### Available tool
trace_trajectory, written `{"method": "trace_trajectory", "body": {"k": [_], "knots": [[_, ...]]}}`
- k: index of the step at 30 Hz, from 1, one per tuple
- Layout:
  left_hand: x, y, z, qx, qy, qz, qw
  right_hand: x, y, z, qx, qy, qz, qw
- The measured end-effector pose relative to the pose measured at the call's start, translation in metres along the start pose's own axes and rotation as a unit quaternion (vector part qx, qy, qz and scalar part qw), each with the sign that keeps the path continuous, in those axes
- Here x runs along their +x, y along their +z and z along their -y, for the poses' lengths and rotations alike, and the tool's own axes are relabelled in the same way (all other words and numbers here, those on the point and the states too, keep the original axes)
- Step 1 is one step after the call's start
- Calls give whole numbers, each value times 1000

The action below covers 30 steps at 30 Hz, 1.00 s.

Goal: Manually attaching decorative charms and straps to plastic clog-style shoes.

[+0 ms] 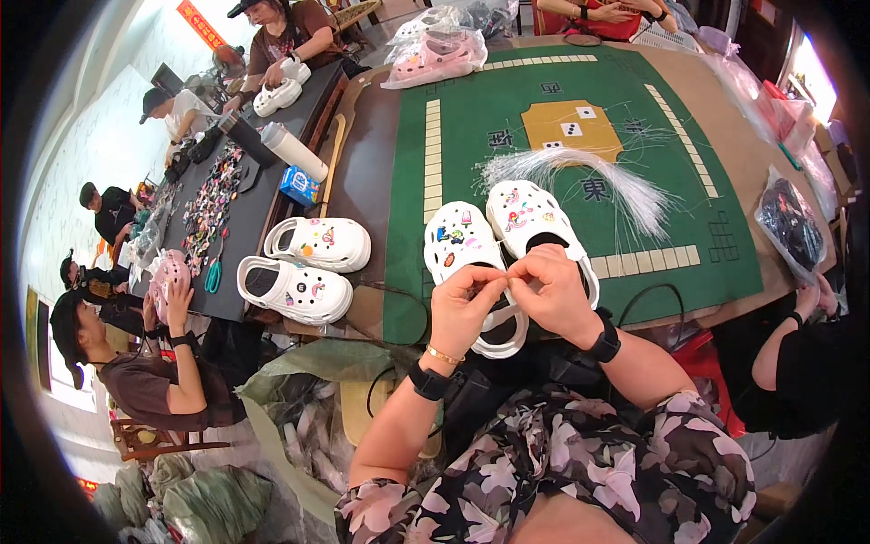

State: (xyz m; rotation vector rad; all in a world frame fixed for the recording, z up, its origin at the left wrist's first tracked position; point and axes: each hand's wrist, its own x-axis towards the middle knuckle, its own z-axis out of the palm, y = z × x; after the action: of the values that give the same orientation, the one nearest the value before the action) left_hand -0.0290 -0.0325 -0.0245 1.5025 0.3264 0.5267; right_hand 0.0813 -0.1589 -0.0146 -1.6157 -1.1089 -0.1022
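My left hand (464,306) and my right hand (549,292) meet fingertip to fingertip over the heel straps of a pair of white clogs (494,238) decorated with colourful charms. The pair lies side by side at the near edge of a green game mat (562,136). Both hands pinch something small and thin between them, too fine to make out. A bundle of thin white plastic strands (580,172) lies fanned on the mat just beyond the clogs. Each wrist wears a black band.
A second pair of white clogs (308,263) lies to the left on the brown table. A dark table (236,199) farther left holds several small charms, green scissors, a white bottle. Other people work there and at the far end. Bagged goods lie right.
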Motion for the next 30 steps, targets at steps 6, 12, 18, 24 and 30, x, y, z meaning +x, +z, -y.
{"method": "trace_trajectory", "body": {"k": [6, 12, 18, 24, 30], "knots": [[-1, 0, 8, 81, 84, -6, 993, -1, -2, -2, 45, 72, 28, 996], [-3, -1, 1, 6, -3, -8, 1000, 7, -9, 6, 49, 96, 48, 993], [1, -23, 2, 65, 98, -66, 991, 6, -14, 5, -4, 35, 59, 998], [5, -99, -30, 85, 82, -151, 981, 0, -42, -9, -97, -2, 23, 995], [-11, -184, -53, 191, 72, -232, 951, -4, -55, -17, -101, 35, 59, 992]]}}
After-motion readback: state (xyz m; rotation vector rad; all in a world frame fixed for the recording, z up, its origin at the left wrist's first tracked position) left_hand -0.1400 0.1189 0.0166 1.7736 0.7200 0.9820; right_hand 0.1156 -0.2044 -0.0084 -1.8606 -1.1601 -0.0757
